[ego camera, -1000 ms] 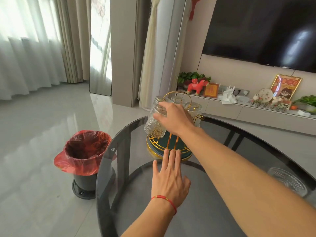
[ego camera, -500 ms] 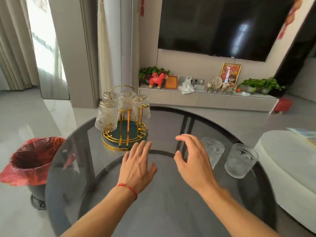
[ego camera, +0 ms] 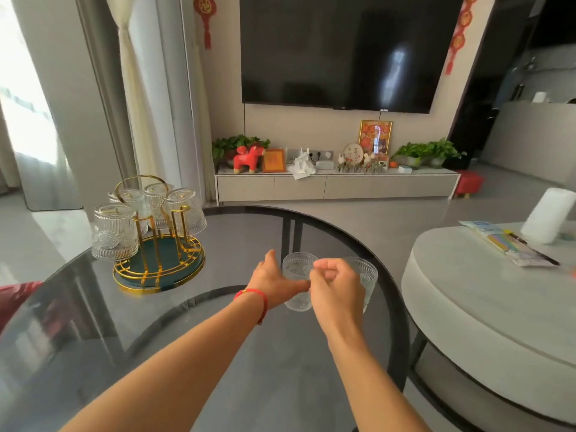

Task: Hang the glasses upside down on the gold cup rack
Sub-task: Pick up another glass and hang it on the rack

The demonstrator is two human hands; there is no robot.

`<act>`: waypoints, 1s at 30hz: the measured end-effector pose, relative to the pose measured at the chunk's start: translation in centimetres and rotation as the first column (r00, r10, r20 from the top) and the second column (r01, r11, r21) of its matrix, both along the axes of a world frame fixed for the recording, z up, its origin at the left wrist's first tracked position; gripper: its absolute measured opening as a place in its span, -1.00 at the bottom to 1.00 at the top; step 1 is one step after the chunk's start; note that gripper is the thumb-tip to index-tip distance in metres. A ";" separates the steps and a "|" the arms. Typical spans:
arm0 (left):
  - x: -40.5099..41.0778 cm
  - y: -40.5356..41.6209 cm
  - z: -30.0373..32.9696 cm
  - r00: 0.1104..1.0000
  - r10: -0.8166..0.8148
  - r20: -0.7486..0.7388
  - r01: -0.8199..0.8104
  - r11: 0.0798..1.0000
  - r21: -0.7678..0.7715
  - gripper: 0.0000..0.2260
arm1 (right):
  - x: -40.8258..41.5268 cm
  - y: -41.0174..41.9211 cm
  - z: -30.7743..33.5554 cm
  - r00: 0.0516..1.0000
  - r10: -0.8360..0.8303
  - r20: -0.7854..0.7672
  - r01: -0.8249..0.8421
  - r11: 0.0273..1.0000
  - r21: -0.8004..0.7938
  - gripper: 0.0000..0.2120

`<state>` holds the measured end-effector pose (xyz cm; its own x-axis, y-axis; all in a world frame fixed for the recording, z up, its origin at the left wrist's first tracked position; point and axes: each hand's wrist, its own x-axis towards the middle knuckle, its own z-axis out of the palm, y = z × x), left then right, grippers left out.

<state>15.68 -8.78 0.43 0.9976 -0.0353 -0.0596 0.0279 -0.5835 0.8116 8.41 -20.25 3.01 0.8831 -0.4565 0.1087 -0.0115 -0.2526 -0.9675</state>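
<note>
1. My left hand (ego camera: 274, 283) wraps its fingers (ego camera: 300, 285) around the nearer upright glass (ego camera: 297, 280), thumb raised along the near-left wall; the hold looks closed on it, and a red string bracelet (ego camera: 254, 296) circles that wrist.
2. My right hand (ego camera: 338, 283) has its fingers (ego camera: 324, 266) curled loosely in front of the second upright glass (ego camera: 366, 275); I cannot tell whether they touch it or grip anything.
3. Both upright glasses stand side by side on the round dark glass desk (ego camera: 187, 338), near its right edge.
4. The gold cup rack (ego camera: 159, 260) stands on the desk's far left, well apart from my hands, on a green tray base with a gold rim.
5. Four ribbed glasses (ego camera: 115, 232) hang upside down on its posts; at least one gold post (ego camera: 184, 221) at the front right stands bare.
6. A round pale side table (ego camera: 486, 307) sits just right of the desk.
</note>
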 end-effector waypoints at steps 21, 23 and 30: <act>-5.8 7.9 -1.9 0.986 0.161 -0.034 -0.132 0.652 -0.747 -0.27 | 1.2 3.0 -2.4 0.849 0.454 -0.270 -0.377 0.879 0.291 -0.63; -5.6 8.4 -1.5 0.989 0.140 -0.038 -0.119 0.632 -0.765 -0.23 | 1.7 3.9 -2.7 0.811 0.556 -0.184 -0.373 0.733 0.569 -0.61; -3.6 16.6 -3.7 0.908 0.307 0.285 -0.271 0.949 -0.159 -0.50 | 5.8 8.4 -3.6 0.919 0.392 -0.038 -0.319 0.797 0.512 -0.59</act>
<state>12.11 7.81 -3.23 0.9345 0.2686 0.2336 -0.0757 -0.4912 0.8677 14.20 -11.90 -0.55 0.9824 -0.0673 -0.1741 -0.1537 0.2376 -0.9591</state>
